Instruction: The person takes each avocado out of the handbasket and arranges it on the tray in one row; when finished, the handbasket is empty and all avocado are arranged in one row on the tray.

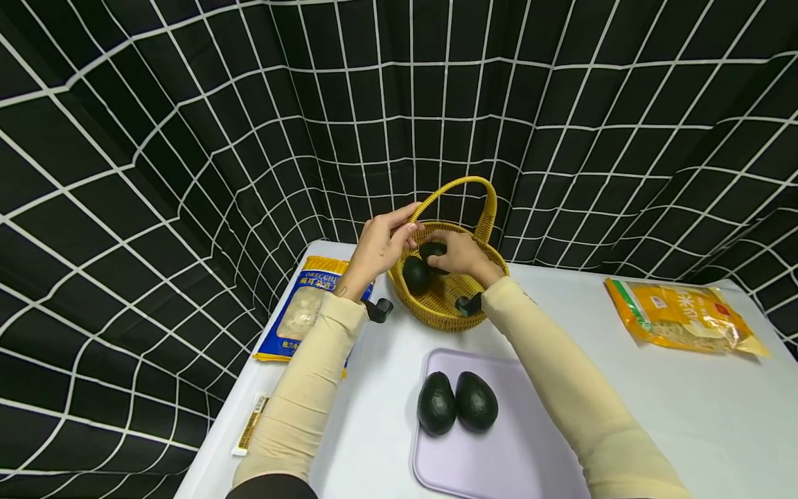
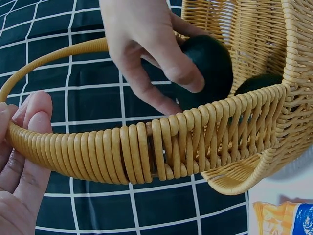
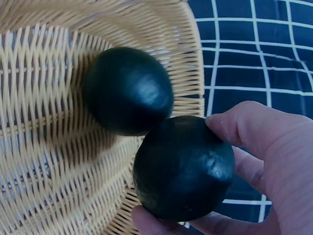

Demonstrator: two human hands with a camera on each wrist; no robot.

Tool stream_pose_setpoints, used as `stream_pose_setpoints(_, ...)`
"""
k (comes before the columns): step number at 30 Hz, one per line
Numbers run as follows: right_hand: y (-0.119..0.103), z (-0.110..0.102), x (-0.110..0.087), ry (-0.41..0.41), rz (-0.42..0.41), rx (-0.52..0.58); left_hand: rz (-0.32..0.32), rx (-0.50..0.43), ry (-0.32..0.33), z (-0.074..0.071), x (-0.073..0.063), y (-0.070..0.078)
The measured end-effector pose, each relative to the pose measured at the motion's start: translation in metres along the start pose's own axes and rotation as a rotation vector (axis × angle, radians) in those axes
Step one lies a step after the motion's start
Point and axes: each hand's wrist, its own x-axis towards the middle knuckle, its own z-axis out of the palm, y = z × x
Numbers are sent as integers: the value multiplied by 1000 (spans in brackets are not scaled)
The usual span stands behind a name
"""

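A yellow wicker basket (image 1: 430, 319) with a tall arched handle (image 2: 83, 152) stands at the back of the table. My left hand (image 1: 382, 244) grips that handle, the fingers (image 2: 36, 117) curled about it in the left wrist view. Over the basket, my right hand (image 1: 460, 255) holds a dark green avocado (image 3: 183, 169) between thumb and fingers. A second avocado (image 3: 128, 91) lies inside against the wicker wall, and the held one appears to touch it. Two more avocados (image 1: 437, 403) (image 1: 476, 402) lie side by side on a pale purple tray (image 1: 530, 443).
Left of the basket lies a blue and yellow pasta bag (image 1: 299, 315), partly behind my left arm. A small yellow and white packet (image 1: 251, 424) is near the left edge. An orange food bag (image 1: 686, 315) lies far right. Black gridded cloth (image 1: 399, 104) hangs behind.
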Motion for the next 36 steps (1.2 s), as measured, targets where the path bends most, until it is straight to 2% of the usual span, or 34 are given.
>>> stream_pose_setpoints(12,-5,-14,-21,102,-107,25,-6,24,7,0,0,0)
stream_pose_setpoints(18,-9,-21,-39,138,-74,54,-23,18,7,0,0,2)
stream_pose_setpoints(31,-11,-25,-73,214,-64,102,-28,44,9,3,0,4)
stream_pose_setpoints(36,-14,-28,-84,243,-64,105,-32,20,21,3,-1,4)
